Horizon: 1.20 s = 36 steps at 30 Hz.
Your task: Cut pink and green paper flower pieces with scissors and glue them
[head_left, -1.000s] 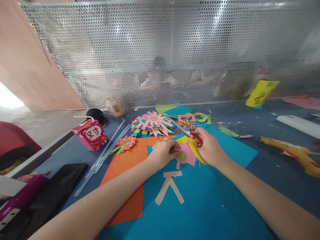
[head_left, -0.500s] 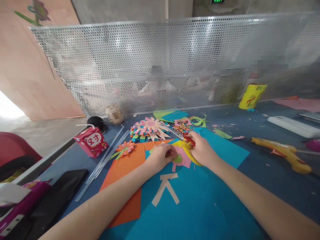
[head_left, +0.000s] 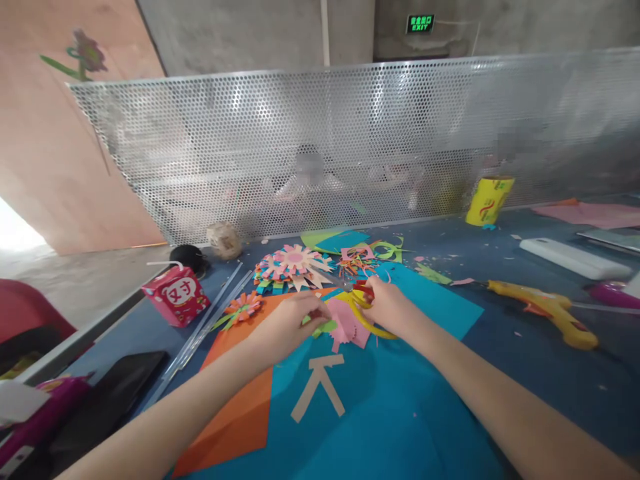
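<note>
My left hand (head_left: 295, 321) has its fingers curled over a small green paper piece (head_left: 327, 327), pinched at its edge. My right hand (head_left: 387, 303) is closed on a pair of scissors (head_left: 357, 303) with yellow and red handles, their blades pointing up and to the left. Under and between the hands lies a pink paper piece (head_left: 346, 327) with a toothed edge. It rests on a large blue sheet (head_left: 390, 393). Nearer to me, beige paper strips (head_left: 320, 383) form an angled shape. An orange sheet (head_left: 230, 427) lies partly beneath my left forearm.
Fringed paper flowers (head_left: 287, 263), an orange paper flower (head_left: 243, 307) and paper scraps (head_left: 357, 260) lie beyond my hands. Left are a red drink carton (head_left: 176, 295), clear sticks (head_left: 205, 327) and a black phone (head_left: 120, 387). Right is a yellow glue gun (head_left: 543, 310). A perforated metal screen (head_left: 200, 153) stands behind.
My left hand has drawn left, and the green piece has shifted left with it, away from the pink paper's middle. The scissors remain in my right hand. The view has tilted up slightly.
</note>
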Each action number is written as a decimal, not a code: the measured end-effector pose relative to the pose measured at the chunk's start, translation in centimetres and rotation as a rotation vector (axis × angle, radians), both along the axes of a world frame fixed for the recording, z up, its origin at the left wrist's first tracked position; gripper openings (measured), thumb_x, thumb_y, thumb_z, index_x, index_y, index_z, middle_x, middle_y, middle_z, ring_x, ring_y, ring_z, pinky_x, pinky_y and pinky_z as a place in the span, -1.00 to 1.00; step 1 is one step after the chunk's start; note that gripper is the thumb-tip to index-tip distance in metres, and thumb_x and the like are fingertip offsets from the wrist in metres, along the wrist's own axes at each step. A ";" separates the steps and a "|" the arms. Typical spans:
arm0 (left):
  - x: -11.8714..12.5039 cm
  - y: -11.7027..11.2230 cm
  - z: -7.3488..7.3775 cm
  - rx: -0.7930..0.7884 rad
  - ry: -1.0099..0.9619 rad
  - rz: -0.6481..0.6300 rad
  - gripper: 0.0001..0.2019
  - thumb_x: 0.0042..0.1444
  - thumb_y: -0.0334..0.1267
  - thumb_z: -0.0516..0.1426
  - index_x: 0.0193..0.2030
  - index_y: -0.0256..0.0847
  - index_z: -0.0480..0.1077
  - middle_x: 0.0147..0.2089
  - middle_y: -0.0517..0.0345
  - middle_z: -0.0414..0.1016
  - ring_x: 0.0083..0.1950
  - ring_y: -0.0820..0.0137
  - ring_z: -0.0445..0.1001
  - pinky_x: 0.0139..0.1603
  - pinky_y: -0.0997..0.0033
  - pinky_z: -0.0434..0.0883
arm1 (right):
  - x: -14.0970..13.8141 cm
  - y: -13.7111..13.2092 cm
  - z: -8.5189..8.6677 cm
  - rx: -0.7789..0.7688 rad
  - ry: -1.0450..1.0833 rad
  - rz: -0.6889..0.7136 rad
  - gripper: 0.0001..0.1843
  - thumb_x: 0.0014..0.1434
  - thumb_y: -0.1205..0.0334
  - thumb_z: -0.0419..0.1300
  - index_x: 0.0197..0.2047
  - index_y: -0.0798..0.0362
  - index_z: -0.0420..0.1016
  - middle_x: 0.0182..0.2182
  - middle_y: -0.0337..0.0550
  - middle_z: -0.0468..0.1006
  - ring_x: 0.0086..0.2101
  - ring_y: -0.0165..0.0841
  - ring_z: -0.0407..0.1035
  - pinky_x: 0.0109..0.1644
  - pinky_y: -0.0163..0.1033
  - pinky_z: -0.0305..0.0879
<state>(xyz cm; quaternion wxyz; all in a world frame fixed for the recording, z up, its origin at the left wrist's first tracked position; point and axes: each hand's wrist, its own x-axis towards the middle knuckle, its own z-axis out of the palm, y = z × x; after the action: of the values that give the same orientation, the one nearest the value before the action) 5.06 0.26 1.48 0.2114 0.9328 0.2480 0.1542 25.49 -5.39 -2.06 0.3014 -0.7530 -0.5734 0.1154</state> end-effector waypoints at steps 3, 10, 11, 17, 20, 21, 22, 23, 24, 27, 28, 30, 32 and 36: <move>-1.1 -1.2 -0.7 -0.022 0.005 -0.049 -0.84 0.15 -0.42 0.02 -0.31 -0.21 0.43 -0.24 0.10 0.45 -0.23 0.44 0.43 -0.17 0.46 0.38 | 0.5 0.2 -0.3 -0.024 -0.040 0.002 -0.70 -0.07 0.25 0.31 -0.37 0.00 0.21 -0.41 -0.09 0.55 -0.36 -0.21 0.45 -0.46 -0.31 0.12; -2.5 -1.8 -2.1 -0.121 -0.212 0.110 -0.87 0.13 -0.38 0.04 -0.29 -0.19 0.41 -0.24 0.12 0.48 -0.24 0.44 0.43 -0.28 0.49 0.39 | 1.3 -0.4 0.4 -0.023 -0.096 -0.013 -0.74 -0.04 0.21 0.27 -0.30 0.00 0.27 -0.32 -0.06 0.58 -0.30 -0.19 0.46 -0.37 -0.25 0.26; -2.5 -1.7 -2.1 -0.155 -0.219 0.136 -0.87 0.12 -0.38 0.04 -0.26 -0.19 0.41 -0.25 0.13 0.49 -0.24 0.44 0.44 -0.28 0.48 0.39 | 1.4 -0.5 0.5 -0.014 -0.104 0.003 -0.78 -0.01 0.20 0.25 -0.30 0.00 0.28 -0.32 -0.05 0.58 -0.30 -0.18 0.46 -0.36 -0.23 0.28; -2.7 -1.7 -2.3 -0.178 -0.159 0.029 -0.83 0.14 -0.41 0.03 -0.22 -0.20 0.44 -0.20 0.10 0.51 -0.18 0.42 0.46 -0.20 0.45 0.41 | 1.4 -1.2 1.4 0.149 -0.199 0.203 -0.84 0.10 0.29 0.12 -0.20 0.03 0.39 -0.14 0.04 0.54 -0.15 -0.13 0.43 -0.12 -0.06 0.34; -2.8 -2.4 -2.1 -0.127 -0.088 -0.164 -0.83 0.20 -0.35 0.02 -0.24 -0.20 0.44 -0.17 0.08 0.50 -0.10 0.42 0.44 -0.06 0.45 0.37 | 0.3 -1.6 1.5 0.160 -0.245 0.508 -0.79 0.14 0.33 0.09 -0.18 -0.03 0.48 -0.12 -0.13 0.57 -0.05 -0.25 0.40 0.04 -0.13 0.28; -2.9 -2.6 -1.9 -0.109 -0.081 -0.204 -0.82 0.22 -0.33 0.00 -0.22 -0.20 0.43 -0.15 0.07 0.49 -0.08 0.42 0.43 -0.03 0.45 0.36 | -0.2 -1.8 1.4 0.148 -0.257 0.603 -0.79 0.14 0.33 0.10 -0.19 -0.06 0.51 -0.14 -0.18 0.58 -0.05 -0.28 0.41 0.07 -0.16 0.27; -3.0 -2.9 -1.8 -0.091 -0.078 -0.229 -0.81 0.24 -0.33 -0.03 -0.21 -0.21 0.41 -0.12 0.05 0.48 -0.06 0.42 0.42 -0.01 0.45 0.35 | -0.6 -1.9 1.3 0.136 -0.269 0.678 -0.79 0.14 0.33 0.12 -0.22 -0.09 0.54 -0.15 -0.22 0.60 -0.05 -0.29 0.41 0.08 -0.17 0.27; -3.0 -3.1 -1.6 -0.077 -0.074 -0.242 -0.80 0.25 -0.33 -0.06 -0.18 -0.21 0.39 -0.10 0.04 0.47 -0.04 0.42 0.41 0.01 0.45 0.34 | -1.0 -2.0 1.2 0.127 -0.280 0.730 -0.80 0.13 0.32 0.14 -0.23 -0.11 0.55 -0.16 -0.25 0.60 -0.04 -0.28 0.41 0.08 -0.17 0.28; -3.1 -3.3 -1.6 -0.063 -0.062 -0.252 -0.79 0.26 -0.35 -0.08 -0.17 -0.21 0.37 -0.07 0.04 0.46 -0.01 0.42 0.40 0.03 0.44 0.32 | -1.3 -2.1 1.1 0.122 -0.287 0.761 -0.80 0.13 0.31 0.16 -0.22 -0.12 0.56 -0.15 -0.25 0.61 -0.04 -0.27 0.41 0.07 -0.17 0.29; -3.3 -3.7 -1.6 0.016 0.035 -0.310 -0.78 0.24 -0.43 -0.11 -0.12 -0.18 0.31 -0.01 0.06 0.46 0.05 0.38 0.39 0.09 0.36 0.25 | -1.9 -2.4 0.8 0.128 -0.291 0.759 -0.76 0.19 0.25 0.14 -0.09 -0.11 0.53 -0.06 -0.22 0.57 0.00 -0.25 0.39 0.05 -0.16 0.32; -3.3 -3.8 -1.7 0.055 0.076 -0.334 -0.78 0.22 -0.44 -0.10 -0.10 -0.17 0.30 0.02 0.06 0.46 0.06 0.35 0.39 0.10 0.32 0.24 | -1.9 -2.4 0.7 0.130 -0.288 0.746 -0.73 0.20 0.23 0.13 -0.04 -0.11 0.51 -0.02 -0.21 0.55 0.01 -0.25 0.39 0.04 -0.16 0.33; -3.4 -3.9 -1.8 0.128 0.151 -0.364 -0.75 0.18 -0.46 -0.07 -0.05 -0.17 0.28 0.07 0.00 0.43 0.07 0.29 0.40 0.08 0.26 0.22 | -1.8 -2.6 0.6 0.133 -0.276 0.720 -0.69 0.20 0.20 0.14 0.02 -0.12 0.47 0.03 -0.21 0.51 0.02 -0.27 0.38 0.03 -0.19 0.35; -3.5 -3.9 -1.9 0.176 0.194 -0.364 -0.69 0.15 -0.48 -0.05 0.01 -0.16 0.25 0.08 -0.03 0.43 0.08 0.24 0.41 0.06 0.23 0.22 | -1.6 -2.6 0.7 0.133 -0.266 0.694 -0.65 0.17 0.22 0.15 0.05 -0.13 0.44 0.02 -0.25 0.52 0.01 -0.31 0.40 0.02 -0.24 0.36; -3.6 -4.0 -2.1 0.274 0.223 -0.348 -0.63 0.15 -0.48 -0.05 0.09 -0.18 0.22 0.08 -0.08 0.44 0.09 0.22 0.41 0.06 0.21 0.22 | -0.4 -2.6 1.8 0.163 -0.301 0.491 -0.64 0.17 0.28 0.10 0.05 -0.11 0.42 -0.06 -0.24 0.56 -0.04 -0.34 0.41 0.04 -0.24 0.33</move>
<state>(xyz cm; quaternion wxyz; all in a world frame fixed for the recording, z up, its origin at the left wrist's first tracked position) 1.46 -3.76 -0.61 0.0778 0.9926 0.0822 0.0437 25.06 -7.95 -0.29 0.2352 -0.5740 -0.7840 0.0254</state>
